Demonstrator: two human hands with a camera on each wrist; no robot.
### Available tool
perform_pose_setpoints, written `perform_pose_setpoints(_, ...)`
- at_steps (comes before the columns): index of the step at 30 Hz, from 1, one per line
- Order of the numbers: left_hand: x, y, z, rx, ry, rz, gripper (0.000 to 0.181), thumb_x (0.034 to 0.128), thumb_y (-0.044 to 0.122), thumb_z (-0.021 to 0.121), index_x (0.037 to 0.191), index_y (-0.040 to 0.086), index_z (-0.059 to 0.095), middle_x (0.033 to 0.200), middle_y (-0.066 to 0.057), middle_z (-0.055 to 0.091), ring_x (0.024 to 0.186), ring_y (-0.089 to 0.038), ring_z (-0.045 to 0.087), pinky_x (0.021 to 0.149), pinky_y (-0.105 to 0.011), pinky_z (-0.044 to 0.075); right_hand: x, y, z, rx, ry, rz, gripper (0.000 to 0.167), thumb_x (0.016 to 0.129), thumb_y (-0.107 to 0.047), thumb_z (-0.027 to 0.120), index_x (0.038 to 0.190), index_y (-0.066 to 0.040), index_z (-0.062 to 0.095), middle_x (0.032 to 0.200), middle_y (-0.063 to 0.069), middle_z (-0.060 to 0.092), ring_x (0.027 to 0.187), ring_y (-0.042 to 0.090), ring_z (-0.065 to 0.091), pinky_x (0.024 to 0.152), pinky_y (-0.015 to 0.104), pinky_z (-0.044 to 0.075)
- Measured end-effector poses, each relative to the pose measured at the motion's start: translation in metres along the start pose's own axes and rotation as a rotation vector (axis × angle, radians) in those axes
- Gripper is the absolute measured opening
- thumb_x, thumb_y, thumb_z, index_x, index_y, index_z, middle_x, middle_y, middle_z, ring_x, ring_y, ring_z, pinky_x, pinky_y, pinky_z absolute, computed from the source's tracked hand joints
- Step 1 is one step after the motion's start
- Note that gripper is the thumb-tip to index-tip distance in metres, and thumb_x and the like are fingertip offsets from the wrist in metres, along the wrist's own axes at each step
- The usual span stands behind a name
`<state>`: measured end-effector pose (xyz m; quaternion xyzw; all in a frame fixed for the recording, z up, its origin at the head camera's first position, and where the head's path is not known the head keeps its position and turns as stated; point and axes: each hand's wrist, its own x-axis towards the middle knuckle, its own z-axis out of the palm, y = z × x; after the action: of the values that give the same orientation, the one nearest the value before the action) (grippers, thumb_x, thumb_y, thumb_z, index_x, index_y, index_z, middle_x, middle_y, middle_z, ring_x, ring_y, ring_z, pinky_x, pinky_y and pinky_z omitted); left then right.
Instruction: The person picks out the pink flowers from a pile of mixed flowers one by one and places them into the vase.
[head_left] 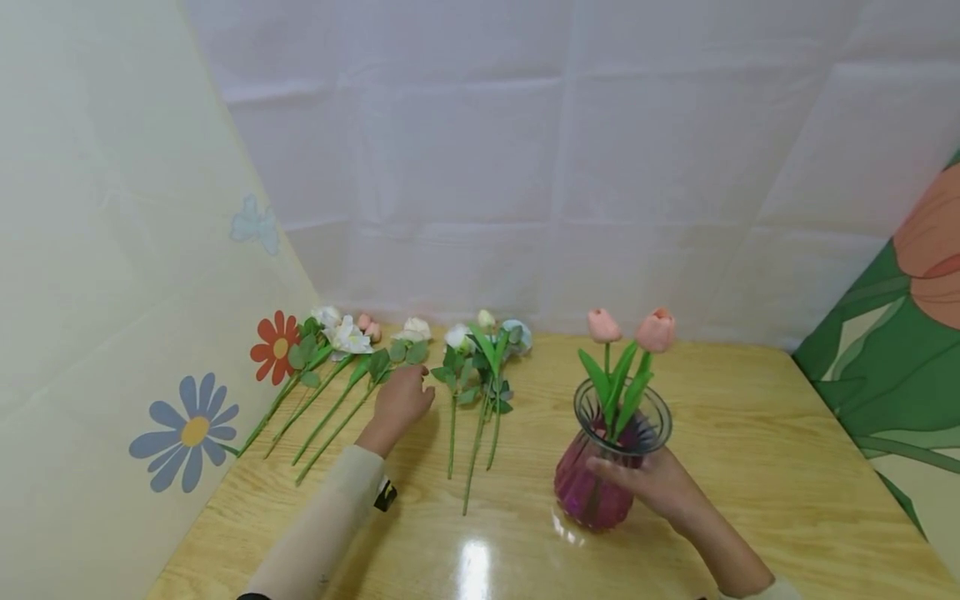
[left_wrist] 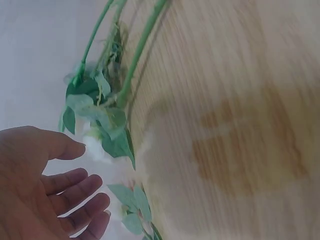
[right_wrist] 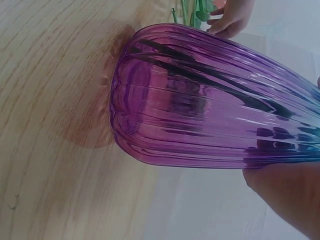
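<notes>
My right hand point(head_left: 660, 487) grips the neck of a ribbed glass vase point(head_left: 588, 492), purple below and clear bluish at its rim. Two pink tulips point(head_left: 656, 331) with green leaves stand in it. In the right wrist view the vase point(right_wrist: 210, 95) fills the middle, the hand point(right_wrist: 290, 195) against its side. My left hand point(head_left: 402, 404) hovers among the loose flowers, fingers loosely bent and holding nothing. Closest to it are a cream rose point(head_left: 415, 330) and its leafy stem. The left wrist view shows the hand point(left_wrist: 65, 190) apart from nearby leaves point(left_wrist: 112, 120).
Left on the wooden table point(head_left: 712, 517) lie a white lily point(head_left: 348, 337), pink tulips point(head_left: 369, 327) and other stems. Between left hand and vase are a white flower point(head_left: 458, 337), a white tulip point(head_left: 486, 319) and a blue flower point(head_left: 517, 335). A pale cloth point(head_left: 465, 150) hangs behind.
</notes>
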<state>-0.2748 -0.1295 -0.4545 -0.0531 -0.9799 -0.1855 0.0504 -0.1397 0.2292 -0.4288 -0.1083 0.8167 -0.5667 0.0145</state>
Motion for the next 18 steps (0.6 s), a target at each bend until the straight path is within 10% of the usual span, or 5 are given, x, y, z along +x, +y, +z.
perform_pose_setpoints(18, -0.01, -0.053, -0.015, 0.045, -0.039, -0.099, 0.041, 0.0958, 0.017, 0.061, 0.131, -0.004, 0.061, 0.125, -0.022, 0.065, 0.113, -0.04, 0.062, 0.089, -0.051, 0.054, 0.0, -0.001, 0.0, -0.006, 0.001, -0.018, 0.078, 0.09, -0.013, 0.075, 0.153, 0.001, 0.031, 0.137, 0.031, 0.054, 0.123, 0.048, 0.056, 0.1, 0.063, 0.047)
